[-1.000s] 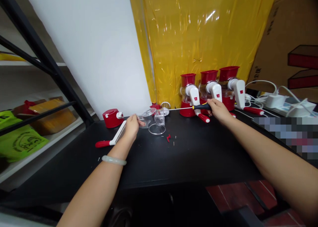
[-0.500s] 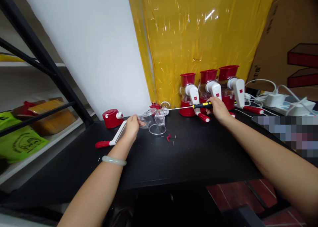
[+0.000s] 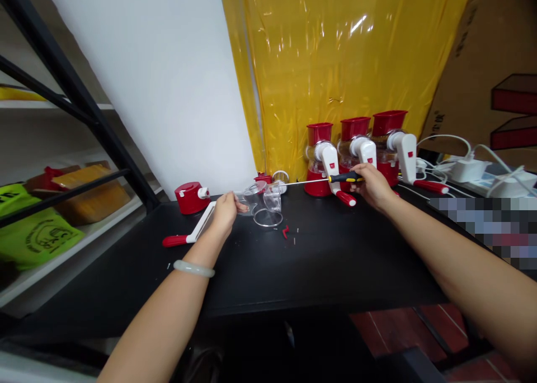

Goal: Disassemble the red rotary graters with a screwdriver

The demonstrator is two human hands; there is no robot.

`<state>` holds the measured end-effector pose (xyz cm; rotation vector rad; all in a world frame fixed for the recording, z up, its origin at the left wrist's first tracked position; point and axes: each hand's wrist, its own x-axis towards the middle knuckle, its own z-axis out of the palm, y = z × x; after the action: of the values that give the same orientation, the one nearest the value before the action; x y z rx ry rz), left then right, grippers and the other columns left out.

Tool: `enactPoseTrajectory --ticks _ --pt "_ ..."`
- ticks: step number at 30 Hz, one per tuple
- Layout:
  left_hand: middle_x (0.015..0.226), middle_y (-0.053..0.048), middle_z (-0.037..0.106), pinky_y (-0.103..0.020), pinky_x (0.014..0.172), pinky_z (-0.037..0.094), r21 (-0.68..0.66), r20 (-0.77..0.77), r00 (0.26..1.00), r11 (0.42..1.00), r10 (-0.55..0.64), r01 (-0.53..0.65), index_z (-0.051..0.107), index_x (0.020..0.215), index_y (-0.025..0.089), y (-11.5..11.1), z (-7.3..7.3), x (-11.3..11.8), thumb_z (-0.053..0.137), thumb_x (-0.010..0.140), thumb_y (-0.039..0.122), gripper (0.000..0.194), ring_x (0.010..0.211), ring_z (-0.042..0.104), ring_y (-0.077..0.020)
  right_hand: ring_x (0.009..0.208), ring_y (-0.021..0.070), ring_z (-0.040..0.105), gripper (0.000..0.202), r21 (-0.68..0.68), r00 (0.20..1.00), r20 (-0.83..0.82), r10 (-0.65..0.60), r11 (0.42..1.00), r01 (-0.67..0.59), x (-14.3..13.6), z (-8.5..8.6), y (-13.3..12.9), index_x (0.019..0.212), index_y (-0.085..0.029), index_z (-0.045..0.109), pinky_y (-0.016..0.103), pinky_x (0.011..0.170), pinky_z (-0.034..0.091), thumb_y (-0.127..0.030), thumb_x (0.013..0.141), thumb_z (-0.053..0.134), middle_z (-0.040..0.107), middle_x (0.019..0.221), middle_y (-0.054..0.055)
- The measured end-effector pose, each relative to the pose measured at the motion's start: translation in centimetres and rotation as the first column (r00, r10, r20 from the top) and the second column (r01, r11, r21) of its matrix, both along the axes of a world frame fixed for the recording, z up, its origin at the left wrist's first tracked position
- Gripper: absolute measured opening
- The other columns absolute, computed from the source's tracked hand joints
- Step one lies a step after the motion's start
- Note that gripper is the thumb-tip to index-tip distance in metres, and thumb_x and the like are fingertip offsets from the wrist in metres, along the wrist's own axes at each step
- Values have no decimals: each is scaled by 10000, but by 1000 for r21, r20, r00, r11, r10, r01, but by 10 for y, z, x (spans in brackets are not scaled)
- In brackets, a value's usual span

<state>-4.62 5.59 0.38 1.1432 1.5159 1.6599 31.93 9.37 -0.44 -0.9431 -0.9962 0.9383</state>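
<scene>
My left hand [image 3: 226, 212] is closed on one end of a clear plastic grater housing [image 3: 250, 200], which lies on its side over the black table. My right hand [image 3: 372, 186] grips the black-and-yellow handle of a screwdriver [image 3: 344, 177]. Its long shaft points left, and the tip reaches the housing's clear right-hand part. Whether the tip sits in a screw is too small to tell. Below the housing are a small red plastic piece [image 3: 286, 232] and a few tiny screws [image 3: 294, 241]. Behind it stands a metal grater drum [image 3: 280, 180].
Three assembled red rotary graters [image 3: 319, 159] with white cranks stand at the back right. Left of my hand are a red base [image 3: 189, 198] and a loose crank with a red handle [image 3: 175, 241]. White chargers and cables [image 3: 465, 169] crowd the right. A black shelf frame [image 3: 113, 148] rises at left.
The view has shifted slightly, so everything sits a little further right. Both hands keep their hold, and the screwdriver stays at the clear housing.
</scene>
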Motion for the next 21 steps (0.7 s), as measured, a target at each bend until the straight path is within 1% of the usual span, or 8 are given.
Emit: enactPoseTrajectory --ticks 3,6,8,10,12,15,18,21 --pt "442 0 569 -333 550 523 14 -3 1000 1000 11 -11 516 651 203 4 -4 -3 438 799 221 169 445 586 -197 434 133 508 81 10 997 81 -11 1000 10 3 0 0 774 -250 535 276 434 449 -299 791 598 561 573 -34" --pt "468 -11 589 -352 561 538 31 -4 1000 999 13 -13 527 664 200 8 -7 -7 483 787 267 147 481 616 -215 423 156 504 247 39 970 232 -78 997 71 7 -4 1 753 -258 529 296 427 429 -471 879 535 539 513 -23" --pt "475 -16 597 -353 560 541 37 -3 1000 999 10 -10 528 664 199 9 -9 -8 494 784 283 150 489 625 -217 411 155 485 339 62 935 332 -120 992 106 8 -6 2 719 -260 522 297 425 413 -559 877 538 513 472 -25" --pt "467 -15 594 -347 549 540 42 -5 1000 999 9 -9 526 661 200 10 -10 -9 491 787 292 160 479 622 -213 393 144 455 346 58 922 368 -120 993 106 8 -7 2 697 -259 518 291 417 400 -563 841 600 480 444 -38" --pt "450 -8 582 -337 531 534 49 -9 1000 999 10 -10 521 655 203 10 -10 -9 485 792 297 170 450 605 -204 389 135 441 283 32 950 299 -93 996 87 6 -7 2 713 -257 524 279 406 395 -492 812 647 471 454 -47" --pt "434 1 573 -326 509 524 56 -16 1000 998 10 -9 522 654 203 9 -9 -8 483 793 297 172 416 579 -192 424 126 477 126 -2 995 100 -6 1000 7 3 -4 0 787 -253 542 264 425 423 -319 761 646 531 552 -41" --pt "444 -3 583 -332 527 528 43 -15 1000 999 10 -9 531 665 200 9 -8 -7 482 796 284 163 433 589 -199 484 120 542 163 12 994 -39 98 995 -98 1 1 -4 812 -244 547 259 479 474 -190 671 608 583 650 -33" --pt "456 -5 588 -338 557 529 21 -11 1000 1000 4 -4 528 672 200 7 -6 -6 457 807 249 160 455 599 -206 501 130 575 186 25 991 -50 123 992 -122 1 4 -7 809 -241 540 264 486 484 -178 647 606 600 663 -36"
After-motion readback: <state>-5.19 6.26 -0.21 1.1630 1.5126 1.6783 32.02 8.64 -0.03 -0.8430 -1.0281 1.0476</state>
